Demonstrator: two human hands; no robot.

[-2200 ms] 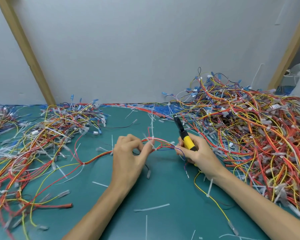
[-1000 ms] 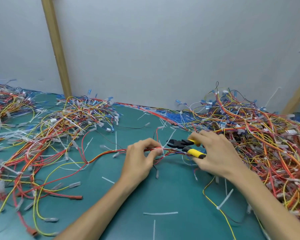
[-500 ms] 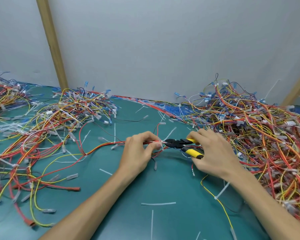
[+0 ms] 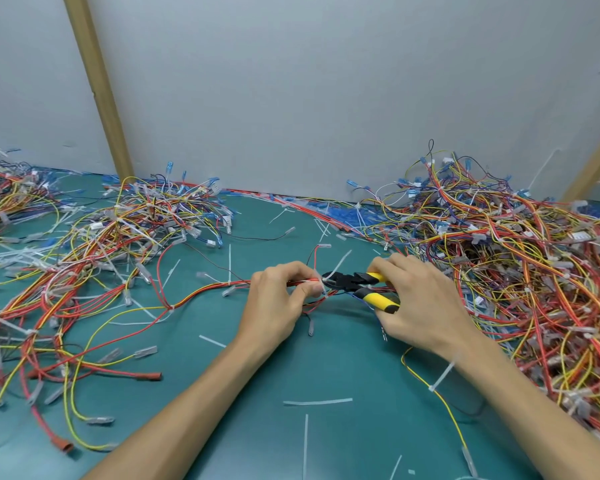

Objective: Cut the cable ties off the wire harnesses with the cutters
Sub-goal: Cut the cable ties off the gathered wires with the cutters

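Moved: cutters (image 4: 350, 282) have swung from pointing away to lying level, nose leftward at the cable tie (image 4: 337, 265).
Tabletop (image 4: 326, 358): smooth green; cut white strips (image 4: 317, 402) nearest me.
Left grip (image 4: 278, 306): pinches the red-orange harness (image 4: 219, 287) mid-tabletop, beside the tie.
Right grip (image 4: 426, 303): curled round the yellow handles, which are slightly apart.
Beyond: tangled wire piles (image 4: 516, 254) on both sides.

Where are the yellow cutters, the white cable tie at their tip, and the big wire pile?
cutters (image 4: 347, 283): head view, on the black head.
cable tie (image 4: 340, 262): head view, on its white tail.
big wire pile (image 4: 499, 258): head view, middle of the right heap.
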